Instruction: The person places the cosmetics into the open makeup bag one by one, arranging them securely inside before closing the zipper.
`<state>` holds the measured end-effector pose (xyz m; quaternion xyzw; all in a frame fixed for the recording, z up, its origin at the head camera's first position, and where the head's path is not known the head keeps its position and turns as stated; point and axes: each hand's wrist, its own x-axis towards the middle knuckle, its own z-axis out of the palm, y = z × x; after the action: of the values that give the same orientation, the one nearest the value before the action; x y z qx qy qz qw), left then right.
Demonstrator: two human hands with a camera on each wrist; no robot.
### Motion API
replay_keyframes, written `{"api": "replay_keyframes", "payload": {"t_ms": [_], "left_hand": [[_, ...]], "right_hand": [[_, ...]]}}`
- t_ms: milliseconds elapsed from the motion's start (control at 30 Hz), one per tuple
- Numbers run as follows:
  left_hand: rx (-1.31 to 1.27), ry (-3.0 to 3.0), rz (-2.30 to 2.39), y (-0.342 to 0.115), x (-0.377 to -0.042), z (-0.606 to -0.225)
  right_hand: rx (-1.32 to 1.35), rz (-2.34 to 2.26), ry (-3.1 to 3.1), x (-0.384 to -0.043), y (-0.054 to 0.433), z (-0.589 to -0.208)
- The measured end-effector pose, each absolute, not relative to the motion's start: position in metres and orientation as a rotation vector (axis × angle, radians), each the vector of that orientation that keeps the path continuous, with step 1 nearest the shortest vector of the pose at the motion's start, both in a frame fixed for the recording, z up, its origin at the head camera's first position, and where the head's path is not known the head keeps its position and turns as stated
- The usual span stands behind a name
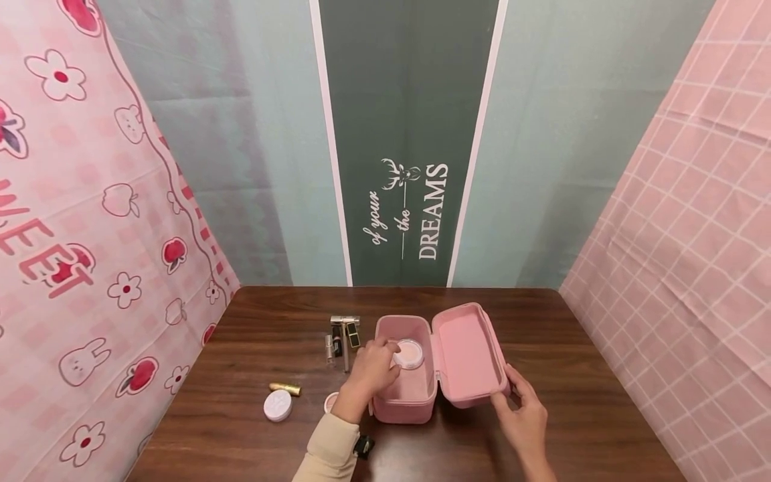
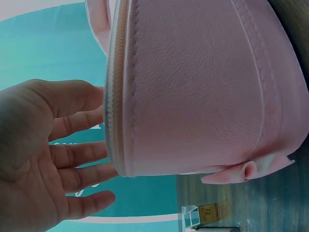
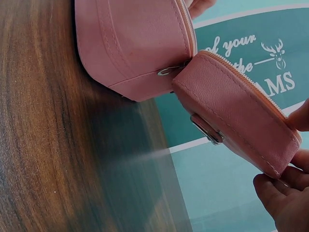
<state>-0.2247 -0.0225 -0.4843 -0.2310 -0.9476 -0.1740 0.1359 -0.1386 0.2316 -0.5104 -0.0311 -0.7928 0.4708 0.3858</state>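
Note:
A pink zippered cosmetic case [image 1: 405,412] stands unzipped on the table, its lid [image 1: 470,355] swung out to the right. My left hand [image 1: 372,369] reaches over the case's left rim and holds a round, pale powder compact [image 1: 410,354] by its left edge, inside the opening. In the left wrist view the case wall hides the compact and the fingertips. My right hand [image 1: 523,412] grips the near right corner of the lid, thumb on the rim side and fingers at the outer side. A metal buckle [image 3: 206,129] shows on the lid's outside in the right wrist view.
Left of the case lie several cosmetics, among them a silver tube [image 1: 345,320] and a black-and-gold case [image 1: 353,335]. Farther left are a gold lipstick [image 1: 286,388] and a white round compact [image 1: 278,406]. Another round item [image 1: 330,402] is partly behind my left forearm.

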Motion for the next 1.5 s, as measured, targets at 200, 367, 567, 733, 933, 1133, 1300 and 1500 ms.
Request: {"api": "replay_keyframes", "payload": {"t_ms": [200, 367, 567, 733, 933, 1133, 1300, 1500], "left_hand": [[-0.625, -2.735, -0.497, -0.027, -0.224, -0.485], [-0.588, -2.75, -0.543, -0.033, -0.227, -0.485], [-0.561, -2.72, -0.597, -0.042, -0.23, -0.49], [-0.533, -2.684, -0.62, -0.051, -0.234, -0.493], [-0.506, -2.65, -0.654, -0.058, -0.236, -0.496], [-0.47, -2.619, -0.716, -0.068, -0.234, -0.502], [-0.4, -2.624, -0.77, -0.076, -0.229, -0.505], [-0.335, -2.63, -0.771, -0.083, -0.224, -0.504]], "right_hand": [[-0.078, 1.182, -2.024, -0.138, 0.232, -0.511], [-0.081, 1.196, -2.024, -0.139, 0.233, -0.512], [-0.105, 1.219, -2.029, -0.139, 0.233, -0.512], [-0.092, 1.204, -2.022, -0.14, 0.234, -0.513], [-0.08, 1.223, -2.011, -0.14, 0.234, -0.513], [-0.083, 1.22, -2.018, -0.139, 0.234, -0.514], [-0.07, 1.219, -2.014, -0.138, 0.235, -0.515], [-0.053, 1.203, -2.012, -0.139, 0.235, -0.514]]}}
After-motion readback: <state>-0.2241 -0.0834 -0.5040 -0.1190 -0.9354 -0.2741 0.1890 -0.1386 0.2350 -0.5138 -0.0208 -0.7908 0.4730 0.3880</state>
